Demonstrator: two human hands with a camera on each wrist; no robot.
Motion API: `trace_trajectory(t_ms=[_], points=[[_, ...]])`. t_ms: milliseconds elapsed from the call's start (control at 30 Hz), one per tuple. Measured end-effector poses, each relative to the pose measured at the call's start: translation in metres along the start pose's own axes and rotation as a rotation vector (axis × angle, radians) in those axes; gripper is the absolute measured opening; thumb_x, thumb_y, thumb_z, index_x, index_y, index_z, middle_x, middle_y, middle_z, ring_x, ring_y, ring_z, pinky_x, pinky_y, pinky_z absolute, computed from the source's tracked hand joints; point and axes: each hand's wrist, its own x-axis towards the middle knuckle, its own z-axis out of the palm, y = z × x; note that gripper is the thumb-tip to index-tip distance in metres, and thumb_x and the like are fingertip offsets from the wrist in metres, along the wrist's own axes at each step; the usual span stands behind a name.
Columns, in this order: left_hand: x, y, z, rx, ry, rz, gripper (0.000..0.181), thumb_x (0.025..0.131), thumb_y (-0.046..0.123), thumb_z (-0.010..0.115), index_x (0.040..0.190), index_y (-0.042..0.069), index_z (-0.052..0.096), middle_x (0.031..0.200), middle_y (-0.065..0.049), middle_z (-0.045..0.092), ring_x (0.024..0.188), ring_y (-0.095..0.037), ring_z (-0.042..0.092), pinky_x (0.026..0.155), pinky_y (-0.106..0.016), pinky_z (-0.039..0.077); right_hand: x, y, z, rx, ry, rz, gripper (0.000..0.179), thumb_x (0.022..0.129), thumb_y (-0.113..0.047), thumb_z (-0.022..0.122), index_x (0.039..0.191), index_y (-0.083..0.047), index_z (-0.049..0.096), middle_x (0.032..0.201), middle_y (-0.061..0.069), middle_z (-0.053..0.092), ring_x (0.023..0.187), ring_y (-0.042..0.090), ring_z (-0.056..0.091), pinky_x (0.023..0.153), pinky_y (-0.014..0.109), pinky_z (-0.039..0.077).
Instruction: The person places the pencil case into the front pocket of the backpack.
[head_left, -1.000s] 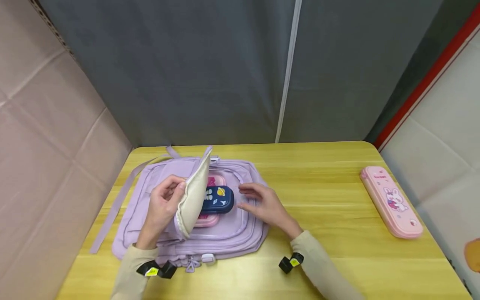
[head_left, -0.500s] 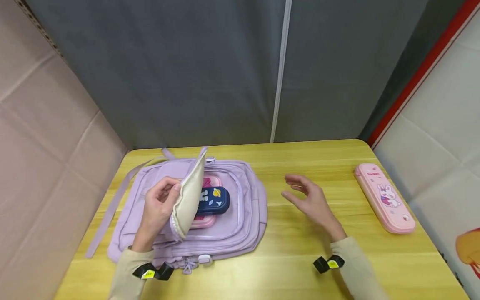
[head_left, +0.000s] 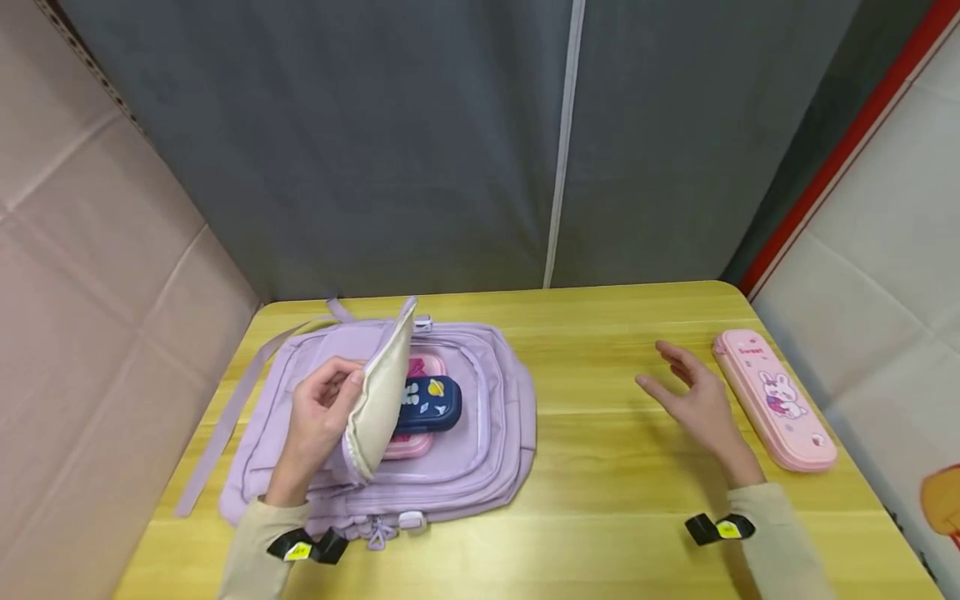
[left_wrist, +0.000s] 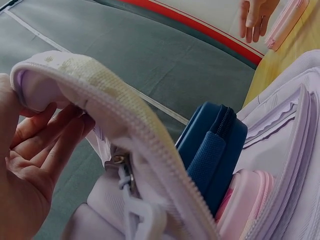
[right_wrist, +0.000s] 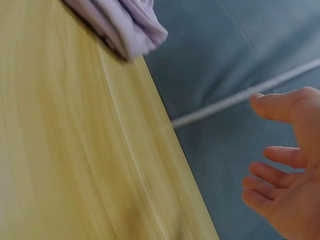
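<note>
A lilac backpack (head_left: 495, 392) lies on the table with its front pocket unzipped. My left hand (head_left: 318, 417) pinches the edge of the raised pocket flap (head_left: 381, 400), whose cream lining faces right. Inside the pocket a navy pencil case (head_left: 435, 404) with planet pictures lies on a pink case (head_left: 411, 446); the flap hides part of both. In the left wrist view the navy case (left_wrist: 212, 155) shows its zip end. My right hand (head_left: 701, 408) is above the table with fingers spread, holding nothing, just left of a pink bunny pencil case (head_left: 780, 404).
The wooden table (head_left: 600, 500) meets a grey curtain (head_left: 412, 150) at the back. Pale walls stand on both sides. A backpack strap (head_left: 232, 408) trails to the left, and zip pulls (head_left: 378, 533) hang at the near side.
My right hand has moved right, from beside the navy pencil case in the pocket to near the pink bunny pencil case. My left hand keeps holding the flap up.
</note>
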Motion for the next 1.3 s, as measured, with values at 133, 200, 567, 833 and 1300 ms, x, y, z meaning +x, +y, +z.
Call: trace_trajectory(t_ms=[133, 200, 567, 833, 1300], points=[[0.000, 0.000, 0.000, -0.013, -0.002, 0.003, 0.009, 0.095, -0.014, 0.054, 0.095, -0.022, 0.058, 0.098, 0.004, 0.075, 0.083, -0.003, 0.068, 0.073, -0.013, 0.055, -0.002, 0.014, -0.025, -0.069, 0.021, 0.061, 0.070, 0.094, -0.023, 0.074, 0.149, 0.005, 0.041, 0.151, 0.030, 0.043, 0.136, 0.050, 0.042, 0.115, 0.013, 0.033], [0.000, 0.000, 0.000, -0.011, -0.006, 0.002, 0.009, 0.095, -0.014, 0.054, 0.095, -0.022, 0.059, 0.097, 0.004, 0.075, 0.082, -0.003, 0.068, 0.073, -0.014, 0.055, -0.004, 0.021, -0.038, -0.110, 0.026, 0.096, 0.074, 0.094, -0.026, 0.073, 0.151, 0.005, 0.038, 0.154, 0.031, 0.040, 0.138, 0.052, 0.039, 0.122, 0.035, 0.033], [0.002, -0.001, 0.001, 0.009, -0.013, -0.004, 0.009, 0.095, -0.013, 0.055, 0.096, -0.021, 0.060, 0.099, 0.006, 0.074, 0.085, -0.003, 0.069, 0.076, -0.014, 0.056, -0.020, 0.055, -0.073, -0.288, 0.053, 0.320, 0.093, 0.094, -0.043, 0.069, 0.156, 0.008, 0.022, 0.150, 0.042, 0.034, 0.130, 0.055, 0.039, 0.106, 0.069, 0.032], [0.001, -0.002, 0.002, 0.012, -0.011, -0.010, 0.009, 0.094, -0.014, 0.055, 0.095, -0.021, 0.060, 0.098, 0.007, 0.074, 0.084, -0.002, 0.068, 0.075, -0.014, 0.056, -0.030, 0.061, -0.086, -0.351, 0.048, 0.423, 0.097, 0.095, -0.043, 0.066, 0.155, 0.014, 0.014, 0.150, 0.045, 0.027, 0.130, 0.061, 0.035, 0.105, 0.075, 0.031], [0.003, 0.000, 0.000, 0.000, -0.020, 0.007, 0.009, 0.094, -0.014, 0.055, 0.095, -0.020, 0.061, 0.097, 0.006, 0.074, 0.080, -0.003, 0.067, 0.072, -0.014, 0.055, -0.043, 0.068, -0.103, -0.466, -0.086, 0.566, 0.110, 0.088, -0.038, 0.076, 0.150, 0.020, 0.007, 0.137, 0.051, 0.027, 0.116, 0.061, 0.035, 0.098, 0.073, 0.035]])
